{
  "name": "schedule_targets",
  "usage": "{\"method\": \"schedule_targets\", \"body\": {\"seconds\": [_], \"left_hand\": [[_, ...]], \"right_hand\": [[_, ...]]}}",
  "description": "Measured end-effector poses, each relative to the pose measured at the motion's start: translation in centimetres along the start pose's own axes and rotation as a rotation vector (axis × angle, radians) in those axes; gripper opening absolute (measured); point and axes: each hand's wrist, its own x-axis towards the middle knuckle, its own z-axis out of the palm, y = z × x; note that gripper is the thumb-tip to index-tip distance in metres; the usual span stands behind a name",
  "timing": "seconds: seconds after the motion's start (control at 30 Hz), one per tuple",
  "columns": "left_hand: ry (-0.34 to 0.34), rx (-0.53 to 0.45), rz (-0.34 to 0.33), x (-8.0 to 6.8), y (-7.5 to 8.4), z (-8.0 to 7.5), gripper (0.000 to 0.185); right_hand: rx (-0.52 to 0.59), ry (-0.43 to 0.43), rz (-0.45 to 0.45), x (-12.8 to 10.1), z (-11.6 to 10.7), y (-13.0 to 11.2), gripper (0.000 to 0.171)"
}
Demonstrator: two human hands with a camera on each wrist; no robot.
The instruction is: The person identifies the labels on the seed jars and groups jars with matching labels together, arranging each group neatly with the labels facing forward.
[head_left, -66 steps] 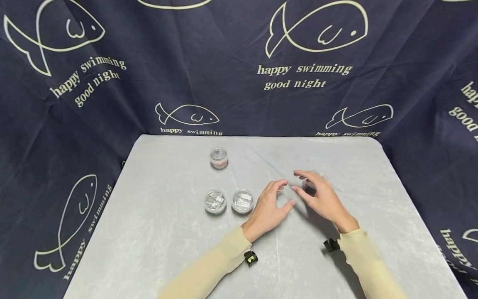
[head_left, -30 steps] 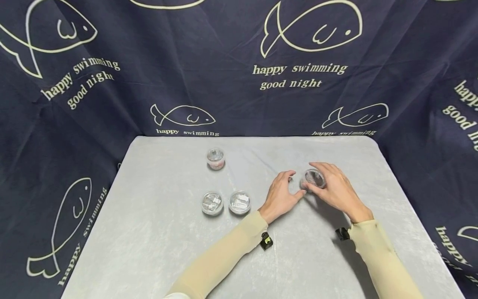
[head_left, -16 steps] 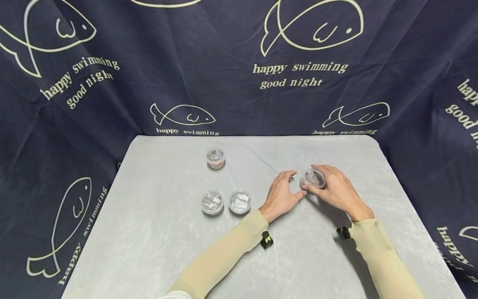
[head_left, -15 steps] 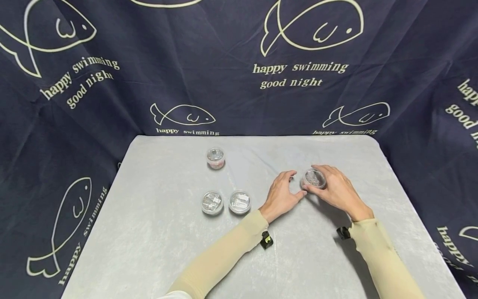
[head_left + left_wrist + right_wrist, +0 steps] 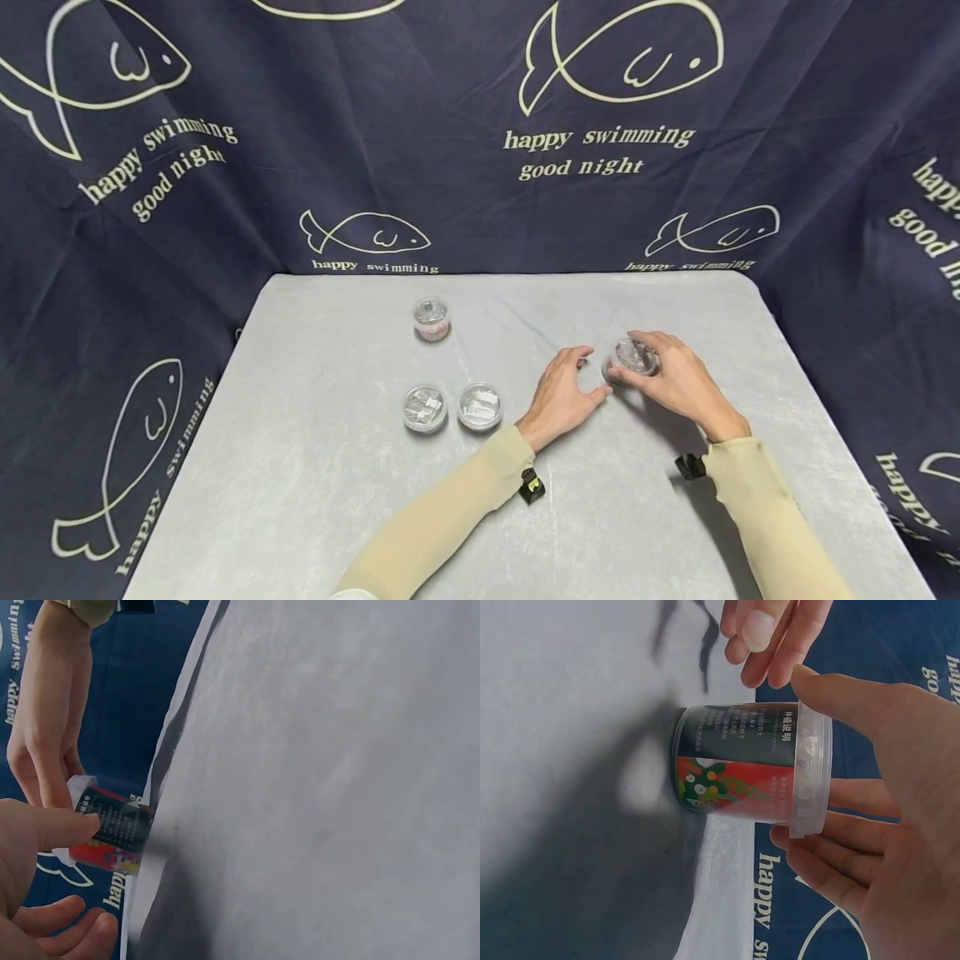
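My right hand (image 5: 686,383) grips a lidded plastic cup (image 5: 636,357) by its rim, thumb on the near side and fingers on the far side. In the right wrist view, this cup (image 5: 739,761) has a red and dark green printed label and a translucent lid (image 5: 812,780). Its base is close to the tabletop; whether it touches I cannot tell. My left hand (image 5: 562,393) is just left of the cup, thumb and fingers spread apart and holding nothing. In the left wrist view, the thumb (image 5: 56,827) overlaps the cup.
Two more lidded cups (image 5: 424,408) (image 5: 480,407) stand side by side left of my left forearm. Another lidded cup (image 5: 431,319) stands farther back. A grey cloth covers the table (image 5: 300,500); a dark blue fish-print curtain (image 5: 465,125) surrounds its back and sides.
My right hand has come down from above the cup and taken hold of its rim. My left hand has moved right towards it. Lately the held cup shifts slightly.
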Motion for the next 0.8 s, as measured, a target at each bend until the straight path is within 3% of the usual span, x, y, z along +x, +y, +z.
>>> {"method": "schedule_targets", "body": {"seconds": [0.8], "left_hand": [[0.010,-0.025,0.046,-0.8,-0.4,-0.5,0.071]], "right_hand": [[0.043,-0.004,0.076,0.5,-2.1,-1.9,0.065]]}}
